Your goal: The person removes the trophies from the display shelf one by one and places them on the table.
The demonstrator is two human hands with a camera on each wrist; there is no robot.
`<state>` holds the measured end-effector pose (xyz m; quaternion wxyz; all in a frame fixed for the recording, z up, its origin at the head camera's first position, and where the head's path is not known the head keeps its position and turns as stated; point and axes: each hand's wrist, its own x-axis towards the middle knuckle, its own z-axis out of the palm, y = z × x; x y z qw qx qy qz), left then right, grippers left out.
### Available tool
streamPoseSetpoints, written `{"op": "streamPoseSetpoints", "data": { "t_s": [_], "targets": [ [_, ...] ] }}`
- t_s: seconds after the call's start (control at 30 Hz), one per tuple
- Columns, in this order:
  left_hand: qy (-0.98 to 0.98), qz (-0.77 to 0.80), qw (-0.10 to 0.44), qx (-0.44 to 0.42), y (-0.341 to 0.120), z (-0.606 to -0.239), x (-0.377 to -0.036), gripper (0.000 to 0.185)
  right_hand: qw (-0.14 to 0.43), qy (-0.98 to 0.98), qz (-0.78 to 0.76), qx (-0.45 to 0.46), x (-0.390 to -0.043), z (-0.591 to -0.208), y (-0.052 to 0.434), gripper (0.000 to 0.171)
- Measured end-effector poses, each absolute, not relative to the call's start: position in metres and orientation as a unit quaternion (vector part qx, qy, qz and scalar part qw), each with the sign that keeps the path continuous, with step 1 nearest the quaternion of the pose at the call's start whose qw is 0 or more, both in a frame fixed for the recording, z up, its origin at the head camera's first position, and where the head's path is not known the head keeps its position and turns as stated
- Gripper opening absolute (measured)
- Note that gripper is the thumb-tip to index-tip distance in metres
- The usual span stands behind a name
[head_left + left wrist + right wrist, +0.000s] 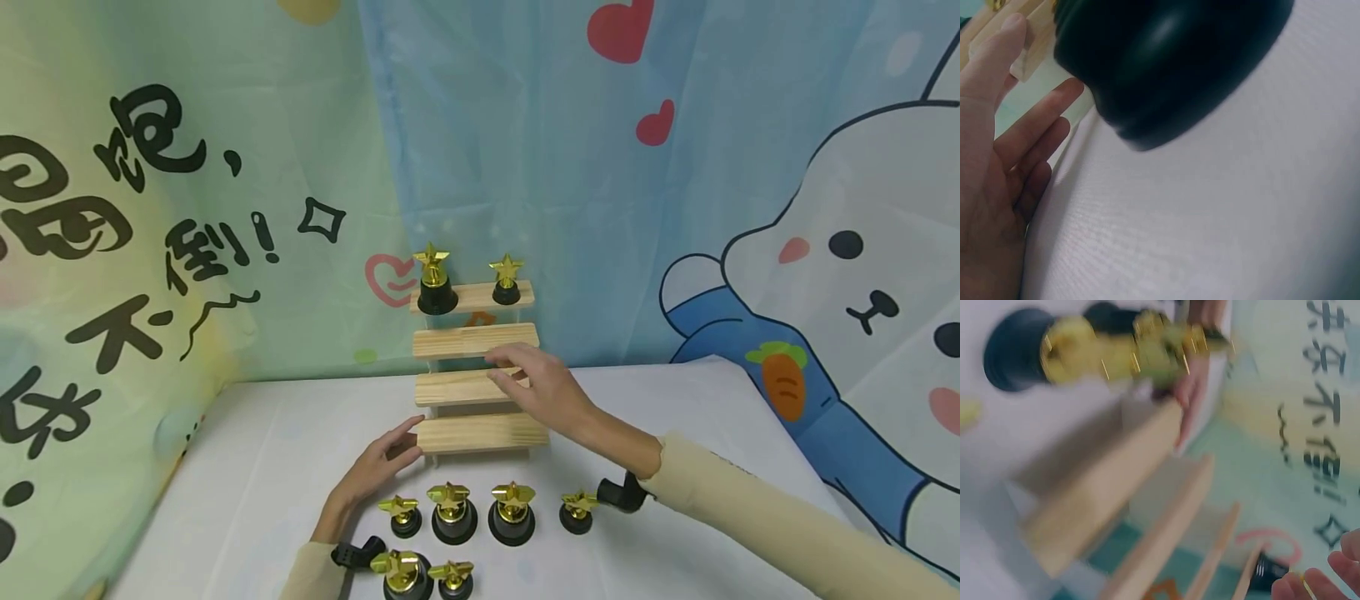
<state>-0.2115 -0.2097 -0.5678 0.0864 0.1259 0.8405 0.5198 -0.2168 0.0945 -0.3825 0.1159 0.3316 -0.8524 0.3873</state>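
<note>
White table (247, 467) with wooden stepped shelf (480, 433), six star trophies (512, 512).

Only readable text: large black Chinese characters on the pale green printed fabric backdrop (112, 250) at left, including "不倒!"; other characters cut off at the edge, nothing else legible

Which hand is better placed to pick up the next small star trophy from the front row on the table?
Probably the left hand: it rests open on the table beside the small star trophy. The right hand is up over the wooden stepped shelf.
</note>
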Motion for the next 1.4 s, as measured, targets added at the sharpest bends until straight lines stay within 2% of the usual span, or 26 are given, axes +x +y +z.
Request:
{"op": "streamPoseSetpoints", "data": {
  "t_s": [0.13,0.33,0.73,0.9,1.07,1.4],
  "targets": [
    [0.839,0.523,0.087,0.127,-0.209,-0.568,-0.212,0.057,0.133,-0.859,0.397,0.295,-0.243,-0.373,0.098,0.026],
    [0.838,0.524,0.088,0.122,-0.209,-0.568,-0.212,0.056,0.194,-0.853,0.413,0.253,-0.277,-0.370,0.103,0.028],
    [0.839,0.524,0.089,0.115,-0.209,-0.568,-0.213,0.058,0.292,-0.854,0.386,0.193,-0.324,-0.355,0.103,0.024],
    [0.836,0.528,0.091,0.118,-0.209,-0.568,-0.212,0.058,0.270,-0.862,0.397,0.164,-0.340,-0.353,0.106,0.029],
    [0.836,0.527,0.094,0.122,-0.209,-0.569,-0.213,0.058,0.239,-0.867,0.404,0.170,-0.350,-0.355,0.106,0.032],
    [0.836,0.526,0.094,0.125,-0.210,-0.569,-0.212,0.058,0.176,-0.881,0.399,0.182,-0.352,-0.361,0.099,0.038]
  ]
}}
